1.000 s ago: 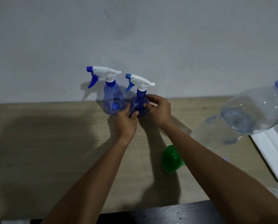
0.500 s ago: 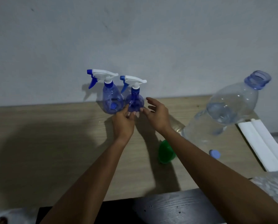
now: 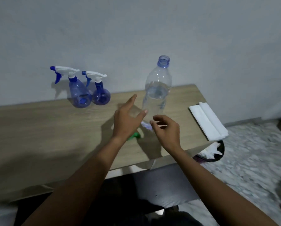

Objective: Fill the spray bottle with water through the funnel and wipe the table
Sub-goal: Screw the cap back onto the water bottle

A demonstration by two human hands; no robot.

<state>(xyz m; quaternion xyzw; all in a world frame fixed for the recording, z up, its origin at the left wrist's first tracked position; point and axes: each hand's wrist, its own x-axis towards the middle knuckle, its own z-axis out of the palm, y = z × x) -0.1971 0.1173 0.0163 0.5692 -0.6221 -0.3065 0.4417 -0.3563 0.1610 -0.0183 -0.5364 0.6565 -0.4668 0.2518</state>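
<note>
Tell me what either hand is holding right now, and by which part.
Nothing. The left hand and right hand are both empty, near the water bottle.

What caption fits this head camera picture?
Left hand and right hand hover by the uncapped water bottle; two spray bottles stand at the wall.

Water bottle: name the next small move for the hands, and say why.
Probably grip the water bottle low on its body with both hands. It stands upright, uncapped and part full, and the left hand and right hand hover empty close to its base.
</note>
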